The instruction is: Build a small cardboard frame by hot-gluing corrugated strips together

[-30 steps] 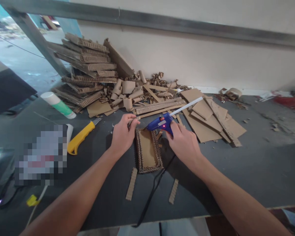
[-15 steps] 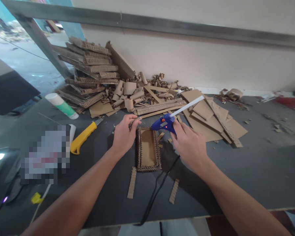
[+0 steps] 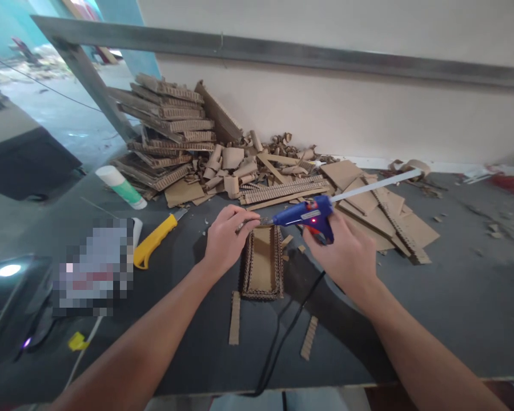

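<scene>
My right hand (image 3: 346, 256) grips a blue hot glue gun (image 3: 305, 215) with a white glue stick (image 3: 374, 184) sticking out behind it; its red light is on and its nozzle points left toward my other hand. My left hand (image 3: 226, 242) pinches a small cardboard strip (image 3: 245, 224) at the far left corner of a small open cardboard tray (image 3: 263, 262) with corrugated walls. The tray lies on the dark grey table (image 3: 432, 297) between my hands. The gun's black cord (image 3: 282, 337) runs down to the near table edge.
Two loose cardboard strips (image 3: 235, 317) lie in front of the tray. A yellow utility knife (image 3: 156, 240), a green-and-white tube (image 3: 120, 186) and a blurred box lie at left. Stacked corrugated cardboard (image 3: 167, 131) and scraps fill the back, flat sheets (image 3: 385, 214) at right.
My right hand has lifted the glue gun and levelled it, its nozzle now nearer my left fingers. My left hand stays at the tray's corner. The view has shifted a little.
</scene>
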`<state>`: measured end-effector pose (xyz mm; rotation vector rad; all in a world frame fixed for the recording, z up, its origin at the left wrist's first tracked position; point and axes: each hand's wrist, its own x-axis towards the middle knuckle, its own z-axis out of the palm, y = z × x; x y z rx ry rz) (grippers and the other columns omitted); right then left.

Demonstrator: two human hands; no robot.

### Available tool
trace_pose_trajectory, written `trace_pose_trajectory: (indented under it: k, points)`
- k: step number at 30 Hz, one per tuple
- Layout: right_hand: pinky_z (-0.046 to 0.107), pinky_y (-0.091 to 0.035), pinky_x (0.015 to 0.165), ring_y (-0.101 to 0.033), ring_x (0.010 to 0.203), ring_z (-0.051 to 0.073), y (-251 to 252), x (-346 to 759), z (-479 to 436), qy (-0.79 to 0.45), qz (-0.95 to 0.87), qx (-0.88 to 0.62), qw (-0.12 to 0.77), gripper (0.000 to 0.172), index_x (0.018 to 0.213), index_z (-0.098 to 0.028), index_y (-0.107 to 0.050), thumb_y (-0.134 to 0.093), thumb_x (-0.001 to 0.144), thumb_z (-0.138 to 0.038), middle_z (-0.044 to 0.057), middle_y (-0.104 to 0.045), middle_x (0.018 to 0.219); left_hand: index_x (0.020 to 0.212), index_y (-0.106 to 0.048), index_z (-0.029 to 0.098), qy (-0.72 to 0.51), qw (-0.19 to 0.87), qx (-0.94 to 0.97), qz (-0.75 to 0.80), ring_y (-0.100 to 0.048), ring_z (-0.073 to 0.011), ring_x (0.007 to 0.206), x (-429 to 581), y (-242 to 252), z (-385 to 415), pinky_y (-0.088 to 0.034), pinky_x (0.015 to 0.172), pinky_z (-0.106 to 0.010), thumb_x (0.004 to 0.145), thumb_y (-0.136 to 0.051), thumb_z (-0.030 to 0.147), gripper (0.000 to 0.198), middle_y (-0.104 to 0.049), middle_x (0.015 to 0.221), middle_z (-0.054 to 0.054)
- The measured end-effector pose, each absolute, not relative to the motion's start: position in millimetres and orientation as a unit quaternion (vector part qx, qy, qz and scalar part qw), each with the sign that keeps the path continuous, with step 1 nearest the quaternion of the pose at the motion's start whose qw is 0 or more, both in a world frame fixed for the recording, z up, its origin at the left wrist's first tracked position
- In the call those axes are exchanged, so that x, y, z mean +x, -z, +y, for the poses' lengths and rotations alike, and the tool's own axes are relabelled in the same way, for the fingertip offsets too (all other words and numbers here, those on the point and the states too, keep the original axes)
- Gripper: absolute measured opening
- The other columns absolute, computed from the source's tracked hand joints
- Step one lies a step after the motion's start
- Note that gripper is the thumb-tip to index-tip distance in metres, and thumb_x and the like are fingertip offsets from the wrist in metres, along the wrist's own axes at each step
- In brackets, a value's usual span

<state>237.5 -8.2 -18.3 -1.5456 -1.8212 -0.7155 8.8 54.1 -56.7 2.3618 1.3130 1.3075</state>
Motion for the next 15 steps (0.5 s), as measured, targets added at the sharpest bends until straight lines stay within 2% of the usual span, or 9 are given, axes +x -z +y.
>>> trace_pose_trajectory:
  k: [3,7,9,15]
  points:
    - [0.027,-0.039,0.053,-0.058,0.057,0.018,20.7,239.6,-1.4,0.112,-0.639,-0.664,0.372,0.030,0.083,-0.018,-0.062,-0.069,0.080,-0.047,0.001,-0.062,0.062,0.089,-0.071,0.022,-0.452,0.078,0.780,0.425,-0.064,-0.0165,0.081,8.6,57.6,55.5,-0.049,0.061,-0.024,0.089,-0.071,0.026,0.004,-0.070,0.086,-0.003]
    - [0.029,-0.042,0.054,-0.055,0.056,0.017,27.5,242.0,3.5,-0.145,-0.576,-0.698,0.400,0.047,0.075,-0.020,-0.059,-0.075,0.068,-0.064,0.000,-0.061,0.062,0.078,-0.069,0.021,-0.478,0.094,0.778,0.397,-0.063,-0.0178,0.080,9.5,54.7,54.8,-0.047,0.059,-0.026,0.085,-0.076,0.032,0.014,-0.071,0.079,-0.003]
    - [0.029,-0.042,0.054,-0.052,0.056,0.016,31.5,239.4,3.5,-0.213,-0.554,-0.691,0.413,0.046,0.068,-0.020,-0.057,-0.076,0.066,-0.062,0.000,-0.059,0.061,0.076,-0.070,0.022,-0.486,0.115,0.779,0.380,-0.062,-0.0177,0.078,10.6,50.5,52.5,-0.047,0.060,-0.027,0.083,-0.077,0.038,0.019,-0.070,0.079,-0.004]
    - [0.026,-0.038,0.050,-0.041,0.050,0.010,35.2,220.5,0.0,-0.321,-0.539,-0.623,0.467,0.030,0.058,-0.020,-0.054,-0.072,0.068,-0.042,-0.003,-0.051,0.052,0.077,-0.070,0.021,-0.452,0.187,0.785,0.381,-0.061,-0.0164,0.076,15.0,38.8,43.8,-0.048,0.066,-0.029,0.079,-0.074,0.056,0.035,-0.066,0.087,-0.006]
